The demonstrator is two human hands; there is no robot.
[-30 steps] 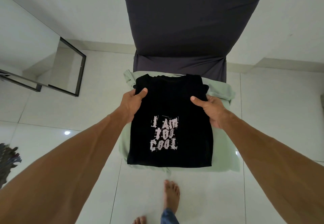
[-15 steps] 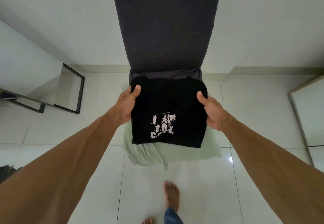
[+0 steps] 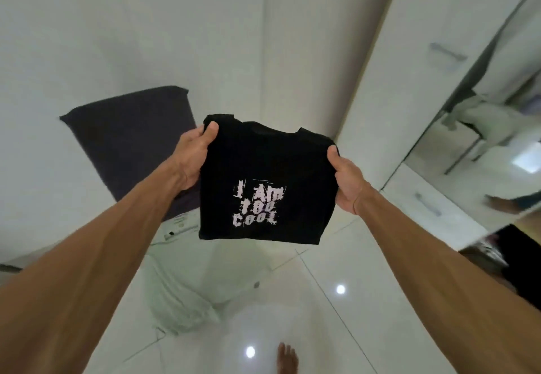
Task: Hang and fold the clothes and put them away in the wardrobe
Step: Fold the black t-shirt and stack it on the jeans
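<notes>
White-tiled floor (image 3: 322, 309) below the folded black T-shirt (image 3: 263, 162): light, limp, likely to unfold; my left hand (image 3: 191, 158) and right hand (image 3: 347, 182) pinch its upper side edges.

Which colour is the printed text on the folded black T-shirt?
Pale pinkish white lettering on the black T-shirt, seen in the head view.

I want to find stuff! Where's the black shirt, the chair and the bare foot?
black shirt (image 3: 265, 165), head view, plain cloth above the white letters.
chair (image 3: 131, 139), head view, middle of its dark back cover.
foot (image 3: 287, 359), head view, top of the bare foot.
</notes>
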